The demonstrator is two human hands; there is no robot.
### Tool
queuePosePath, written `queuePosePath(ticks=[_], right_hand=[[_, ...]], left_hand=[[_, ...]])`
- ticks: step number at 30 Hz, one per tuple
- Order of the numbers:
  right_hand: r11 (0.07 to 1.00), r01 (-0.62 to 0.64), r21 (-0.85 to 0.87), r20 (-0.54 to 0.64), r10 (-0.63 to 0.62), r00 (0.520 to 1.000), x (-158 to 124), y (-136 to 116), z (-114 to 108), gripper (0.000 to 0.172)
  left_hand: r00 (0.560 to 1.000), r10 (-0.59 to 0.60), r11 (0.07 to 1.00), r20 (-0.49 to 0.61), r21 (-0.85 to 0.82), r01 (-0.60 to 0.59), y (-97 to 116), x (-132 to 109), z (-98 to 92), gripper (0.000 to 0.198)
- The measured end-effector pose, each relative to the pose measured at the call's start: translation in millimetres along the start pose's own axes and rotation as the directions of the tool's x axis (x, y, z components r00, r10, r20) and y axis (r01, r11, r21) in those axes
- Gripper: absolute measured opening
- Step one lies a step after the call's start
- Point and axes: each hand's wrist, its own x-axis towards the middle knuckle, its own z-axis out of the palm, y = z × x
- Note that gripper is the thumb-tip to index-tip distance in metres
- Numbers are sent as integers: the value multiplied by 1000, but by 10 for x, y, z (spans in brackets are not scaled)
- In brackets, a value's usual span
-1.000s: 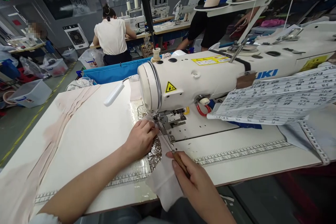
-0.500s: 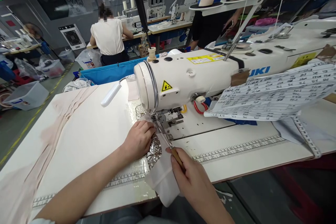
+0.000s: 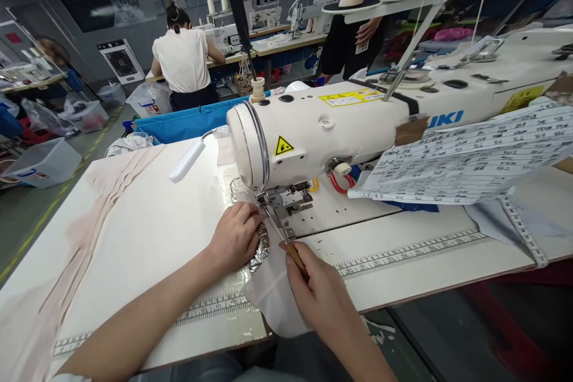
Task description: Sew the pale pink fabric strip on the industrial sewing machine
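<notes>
My right hand [image 3: 317,286] is closed round the wooden handle of an awl [image 3: 296,259]. The awl's metal shaft slants up and left to the presser foot of the white sewing machine [image 3: 308,143]. Pale, thin fabric [image 3: 282,304] runs from under the needle area down over the table's front edge. With fingers curled, my left hand [image 3: 237,230] grips and presses this fabric just left of the foot. Its fingertips are partly hidden. Shiny foil [image 3: 259,250] on the table shows between my hands.
Long pale pink fabric strips [image 3: 102,209] lie on the table's left. A white-handled tool [image 3: 188,160] rests behind my left hand. Handwritten paper sheets [image 3: 470,161] hang off the machine at right. A ruler tape [image 3: 412,250] lines the front edge. A person [image 3: 181,59] sits ahead; another stands behind the machine.
The fabric has shifted a little, covering more of the foil. My right hand and the awl have moved slightly up and left. My left hand has stayed near the presser foot.
</notes>
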Motion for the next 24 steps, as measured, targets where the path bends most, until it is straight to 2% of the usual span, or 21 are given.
queuePosePath(ticks=[3,9,14,19,22,24], right_hand=[[1000,8,-12,-12,-8,1000,4,16,16,29],[999,30,-22,-41,-31,999,10,7,31,27],[997,71,-18,-53,-72,996,-18,-7,20,30],[985,159,71,-112,-151,982,-78,-167,11,28],[960,273,66,-128,-263,956,-135,-318,28,28],[931,362,50,-132,-353,926,-181,-381,47,30]], left_hand=[[1000,10,1000,19,23,-11,0,2,13,27],[996,-54,993,74,106,46,-3,26,49,30],[993,-84,994,85,82,77,-10,37,32,32],[986,-131,990,103,62,125,-23,105,42,24],[980,-129,983,148,147,107,-8,179,85,14],[979,-147,976,140,183,121,5,216,112,14]])
